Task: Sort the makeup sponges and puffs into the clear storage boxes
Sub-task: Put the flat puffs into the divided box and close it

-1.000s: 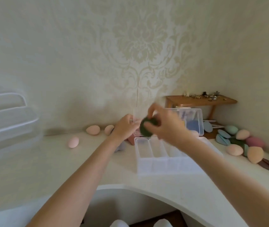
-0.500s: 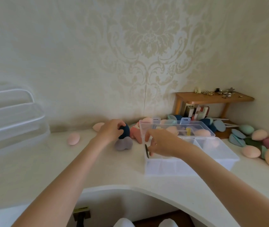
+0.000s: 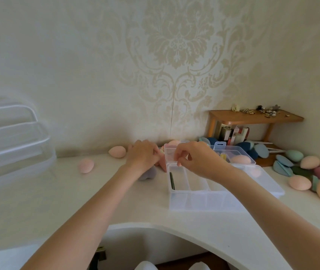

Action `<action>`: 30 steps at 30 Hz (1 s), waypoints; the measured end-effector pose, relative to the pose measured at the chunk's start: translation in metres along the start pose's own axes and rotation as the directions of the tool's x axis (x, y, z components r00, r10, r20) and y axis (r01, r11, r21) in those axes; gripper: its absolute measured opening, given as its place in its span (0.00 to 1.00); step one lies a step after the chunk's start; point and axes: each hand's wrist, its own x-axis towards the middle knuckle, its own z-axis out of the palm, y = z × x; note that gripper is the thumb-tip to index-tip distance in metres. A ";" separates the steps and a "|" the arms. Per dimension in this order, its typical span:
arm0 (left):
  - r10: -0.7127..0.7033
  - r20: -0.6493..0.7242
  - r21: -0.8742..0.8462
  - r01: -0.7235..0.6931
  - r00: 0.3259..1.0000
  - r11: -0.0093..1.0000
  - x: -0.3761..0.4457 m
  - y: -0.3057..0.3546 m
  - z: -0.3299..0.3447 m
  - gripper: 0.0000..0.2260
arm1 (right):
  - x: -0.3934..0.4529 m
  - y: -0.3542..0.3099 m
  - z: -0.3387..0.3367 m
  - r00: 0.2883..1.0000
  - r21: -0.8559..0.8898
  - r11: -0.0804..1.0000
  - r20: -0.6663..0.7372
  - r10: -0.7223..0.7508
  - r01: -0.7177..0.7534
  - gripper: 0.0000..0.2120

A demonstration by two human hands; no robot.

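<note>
We note the near clear box (image 3: 204, 199) open on the white worktop (image 3: 116, 201), with one dark green puff (image 3: 172, 181) standing on edge in its leftmost compartment; the other compartments look bare. Right hand (image 3: 198, 162) hovers over the box's far edge, fingers curled narrow; we cannot tell whether it pinches anything. Left hand (image 3: 143, 155) is closed over the pink sponges (image 3: 162, 162) just left of the box, a grey puff (image 3: 147, 173) beside its wrist; grip unconfirmed. We judge the step as fetching the next piece; next move calls for lifting one sponge and choosing its compartment. Many pieces wait far right (image 3: 309, 172).
</note>
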 end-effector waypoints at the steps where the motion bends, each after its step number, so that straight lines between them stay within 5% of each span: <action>1: -0.007 0.058 0.080 0.002 0.998 0.997 0.000 0.004 0.004 0.11 | 0.001 0.000 0.000 1.000 0.010 1.000 -0.007 -0.003 0.003 0.08; 6: -0.063 0.087 0.096 0.054 0.994 0.994 -0.002 0.013 0.003 0.11 | 0.001 0.007 -0.002 1.000 0.018 1.000 0.012 -0.001 0.001 0.08; 10: -0.239 0.083 -0.316 0.253 0.967 0.914 0.000 0.011 -0.031 0.13 | 0.003 0.014 -0.003 0.999 0.073 0.996 -0.002 0.046 -0.046 0.08; 13: -0.227 -0.040 -0.616 0.155 0.973 0.772 -0.006 0.017 -0.052 0.05 | 0.010 0.009 -0.005 0.990 0.216 0.973 -0.093 0.103 -0.081 0.11; 15: -0.101 0.011 -0.700 0.079 0.995 0.710 -0.014 0.028 -0.062 0.05 | 0.015 0.005 -0.006 0.973 0.385 0.917 -0.149 0.178 -0.108 0.18; 18: 0.029 0.174 -0.702 0.103 0.984 0.705 -0.024 0.035 -0.063 0.05 | 0.015 0.005 -0.012 0.954 0.578 0.808 -0.161 0.254 -0.118 0.12; 23: 0.029 0.250 -0.475 0.096 0.968 0.875 -0.025 0.026 -0.049 0.07 | 0.002 0.011 -0.021 0.953 0.364 0.911 -0.148 0.263 -0.195 0.07; 27: 0.017 0.360 -0.386 0.133 0.933 0.913 -0.041 0.031 -0.037 0.15 | -0.008 0.001 -0.005 0.980 0.155 0.968 0.009 0.197 -0.196 0.09; 30: 0.024 0.390 -0.355 0.126 0.921 0.926 -0.049 0.036 -0.031 0.18 | -0.012 -0.004 0.015 0.986 0.035 0.985 -0.024 0.167 -0.166 0.04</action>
